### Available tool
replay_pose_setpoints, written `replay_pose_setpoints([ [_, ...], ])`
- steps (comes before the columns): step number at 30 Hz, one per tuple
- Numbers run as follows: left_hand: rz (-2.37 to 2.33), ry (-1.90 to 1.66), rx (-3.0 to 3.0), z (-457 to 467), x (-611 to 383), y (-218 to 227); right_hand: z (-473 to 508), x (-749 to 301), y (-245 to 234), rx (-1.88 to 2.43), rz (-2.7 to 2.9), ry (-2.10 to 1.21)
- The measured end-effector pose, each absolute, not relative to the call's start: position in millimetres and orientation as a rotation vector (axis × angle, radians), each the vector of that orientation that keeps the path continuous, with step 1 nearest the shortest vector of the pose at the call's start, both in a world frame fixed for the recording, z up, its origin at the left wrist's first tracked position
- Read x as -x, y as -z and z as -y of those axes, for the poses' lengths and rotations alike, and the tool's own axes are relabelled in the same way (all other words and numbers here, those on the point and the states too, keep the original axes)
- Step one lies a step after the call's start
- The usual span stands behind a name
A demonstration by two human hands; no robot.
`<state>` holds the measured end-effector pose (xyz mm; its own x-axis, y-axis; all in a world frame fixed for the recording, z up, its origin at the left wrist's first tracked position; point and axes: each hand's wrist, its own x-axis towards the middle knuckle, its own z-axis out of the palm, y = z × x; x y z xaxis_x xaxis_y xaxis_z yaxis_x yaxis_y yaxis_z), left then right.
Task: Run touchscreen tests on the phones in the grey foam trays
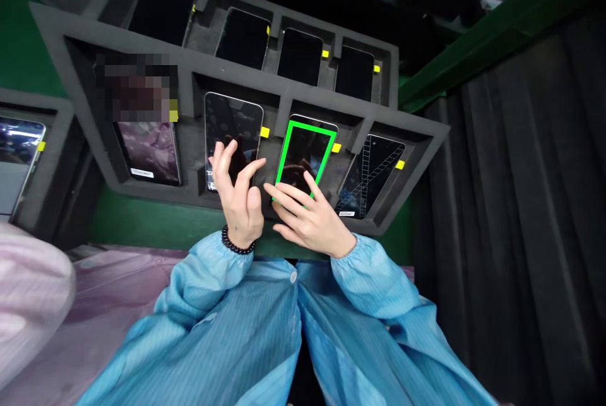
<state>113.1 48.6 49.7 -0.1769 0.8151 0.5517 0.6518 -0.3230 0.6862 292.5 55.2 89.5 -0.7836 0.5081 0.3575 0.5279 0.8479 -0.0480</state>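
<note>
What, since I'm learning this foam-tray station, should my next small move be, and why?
Probably steady the green-outlined phone with your right hand: its fingers already lie across that phone's lower end, and only that phone shows a green frame. Your left hand hangs raised over the neighbouring phone in the grey foam tray.

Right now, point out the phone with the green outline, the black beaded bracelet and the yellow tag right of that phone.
Phone with the green outline [305, 152]: head view, on its screen.
Black beaded bracelet [238, 242]: head view, on its beads.
Yellow tag [336, 148]: head view, on its face.
</note>
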Motion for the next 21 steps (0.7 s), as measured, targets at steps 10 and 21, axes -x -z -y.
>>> replay_pose_setpoints([
  [10,-1.730,-1.518,-1.921,-49.0,-112.5,-49.3,-55.1,-292.9,-87.8,0.778,2.642,0.094],
  [21,-1.700,-1.534,-1.913,-50.1,-113.5,-51.2,-55.9,-295.2,-86.4,0.748,2.596,0.175],
])
